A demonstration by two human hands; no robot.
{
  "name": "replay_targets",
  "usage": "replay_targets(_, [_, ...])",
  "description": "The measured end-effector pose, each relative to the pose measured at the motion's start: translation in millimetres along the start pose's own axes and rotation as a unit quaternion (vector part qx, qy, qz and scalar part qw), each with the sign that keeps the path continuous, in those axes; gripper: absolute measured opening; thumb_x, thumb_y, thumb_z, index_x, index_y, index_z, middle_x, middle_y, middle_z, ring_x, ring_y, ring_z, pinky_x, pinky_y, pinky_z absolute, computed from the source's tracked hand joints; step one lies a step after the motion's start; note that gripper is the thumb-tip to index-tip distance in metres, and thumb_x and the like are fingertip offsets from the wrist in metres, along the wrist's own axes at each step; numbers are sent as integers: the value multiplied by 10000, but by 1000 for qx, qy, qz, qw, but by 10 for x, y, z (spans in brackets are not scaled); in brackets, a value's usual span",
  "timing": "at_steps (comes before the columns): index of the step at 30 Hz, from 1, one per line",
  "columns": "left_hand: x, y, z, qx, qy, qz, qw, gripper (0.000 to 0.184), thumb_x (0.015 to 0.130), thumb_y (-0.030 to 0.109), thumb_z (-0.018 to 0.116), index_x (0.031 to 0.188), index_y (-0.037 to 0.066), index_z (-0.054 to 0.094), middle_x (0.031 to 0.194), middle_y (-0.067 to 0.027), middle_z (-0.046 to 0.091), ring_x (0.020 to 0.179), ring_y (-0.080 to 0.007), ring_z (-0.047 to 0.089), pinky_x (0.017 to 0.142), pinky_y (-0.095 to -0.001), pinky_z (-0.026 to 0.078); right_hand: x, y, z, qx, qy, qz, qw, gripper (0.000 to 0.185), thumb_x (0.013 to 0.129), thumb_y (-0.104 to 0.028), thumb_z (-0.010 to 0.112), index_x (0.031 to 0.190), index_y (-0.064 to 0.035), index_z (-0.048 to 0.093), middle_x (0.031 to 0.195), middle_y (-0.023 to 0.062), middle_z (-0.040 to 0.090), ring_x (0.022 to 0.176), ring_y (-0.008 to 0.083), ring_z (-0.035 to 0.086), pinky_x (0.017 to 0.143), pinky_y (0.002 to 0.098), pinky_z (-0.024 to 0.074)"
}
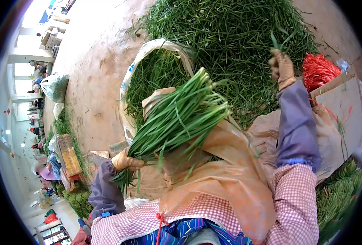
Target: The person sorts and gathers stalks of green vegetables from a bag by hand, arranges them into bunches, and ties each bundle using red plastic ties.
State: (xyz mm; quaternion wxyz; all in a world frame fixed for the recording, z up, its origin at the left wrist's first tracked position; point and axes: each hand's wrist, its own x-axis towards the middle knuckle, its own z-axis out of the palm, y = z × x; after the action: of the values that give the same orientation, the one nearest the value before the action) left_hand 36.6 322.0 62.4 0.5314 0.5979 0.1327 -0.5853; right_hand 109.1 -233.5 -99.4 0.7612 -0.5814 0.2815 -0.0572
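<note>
Nearest, at the bottom edge, wearing blue patterned cloth [181, 232] against pink checked clothing [291, 196], with an orange-tinted translucent sheet [238, 173] across the front. Just beyond, over the lap, holding a bunch of long green leaves [177, 118]. Gripping it near the leafy end with the left hand [128, 160], fingers wrapped round, loose tips hanging out below. Slanting, long axis, from that grip up and away to the right, pale stem ends turned toward the side of the right hand [283, 67]. Much nearer the left hand, then: touching that one, well apart from the other. Reaching out past the stem ends with the right arm, fingers curled in, seemingly pinching a few loose blades [275, 43]; cannot tell how firmly. Just behind the bunch, to the left, an open white plastic bag [127, 79] with more greens inside. Beyond that, over the floor, a broad leafy pile [230, 28], right beside the outstretched hand. To the right of that hand, a bundle of red strands [319, 72]. Farther off to the left, a bulging clear bag [55, 87] and, well past it, small blurred people [36, 130] along the wall.
</note>
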Motion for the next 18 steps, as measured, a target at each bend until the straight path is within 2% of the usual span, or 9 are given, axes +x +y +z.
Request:
replay_targets(3, [55, -2, 82, -18, -6, -10, 1000, 531, 781, -14, 667, 1278, 54, 493, 673, -11, 497, 464, -51, 318, 416, -226, 230, -821, -297, 771, -97, -225, 69, 967, 783, 831, -556, 643, 1431, -131, 373, 1166, 188, 604, 687, 136, 591, 403, 201, 386])
replay_targets(4, [52, 48, 152, -24, -3, -8, 1000, 537, 781, -8, 676, 1281, 55, 491, 672, -12, 497, 462, -51, 316, 415, -225, 229, -841, -158, 925, -181, -321, 84, 926, 899, 809, -554, 662, 1497, -133, 264, 1348, 206, 497, 939, 268, 628, 629, 287, 525])
replay_targets(6, [55, 0, 144, -46, -21, 26, 998, 550, 775, 46, 722, 1277, 33, 499, 671, -15, 508, 453, -52, 315, 410, -221, 225, -1034, 77, 1303, -301, -310, -48, 901, 1023, 743, -551, 736, 1518, -152, 200, 1432, 209, 429, 1338, 338, 406, 1128, 394, 278])
replay_targets(7, [45, -11, 152, -47, -19, 24, 998, 548, 775, 63, 728, 1273, 19, 503, 673, -15, 510, 449, -52, 317, 407, -219, 224, -1057, 109, 1441, -375, -232, -97, 892, 801, 803, -422, 741, 1444, -115, 372, 1274, 184, 579, 1183, 282, 546, 1020, 364, 404])
replay_targets(9, [52, -4, 160, -46, -16, 21, 999, 550, 776, 98, 740, 1264, -10, 510, 676, -15, 514, 443, -52, 321, 401, -214, 222, -910, 323, 1543, -64, -275, 87, 955, 453, 879, -248, 690, 1272, -64, 561, 1027, 103, 675, 963, 207, 609, 883, 330, 473])
replay_targets(10, [50, -70, 100, -28, -21, 12, 999, 602, 794, 58, 648, 1364, 40, 455, 676, 29, 527, 448, -20, 287, 406, -204, 211, -881, 401, 1529, -32, -277, -4, 960, 176, 910, -127, 638, 1062, -41, 659, 826, 24, 657, 794, 130, 565, 751, 313, 486])
replay_targets(13, [150, -395, -139, -93, -99, 36, 990, 634, 798, 91, 694, 1374, 36, 435, 790, -27, 609, 440, -23, 300, 387, -198, 218, -294, 584, 1040, -199, -121, -196, 953, 72, 918, -133, 612, 902, -72, 647, 735, 4, 574, 678, 110, 492, 621, 286, 437])
replay_targets(15, [173, -392, -17, -136, -82, 36, 987, 665, 781, 134, 746, 1349, -16, 435, 857, -70, 585, 434, -40, 321, 379, -203, 221, -43, 504, 494, 18, 12, 30, 999, 109, 916, -191, 630, 865, -97, 650, 739, 14, 595, 610, 74, 505, 428, 224, 357])
replay_targets(18, [215, -447, 57, -182, -84, 56, 978, 660, 767, 154, 770, 1294, -105, 468, 600, -18, 450, 414, -63, 317, 393, -226, 207, -460, 229, 467, -68, -153, 177, 970, 397, 858, -220, 701, 1203, -102, 545, 860, 46, 628, 633, 115, 572, 397, 230, 363])
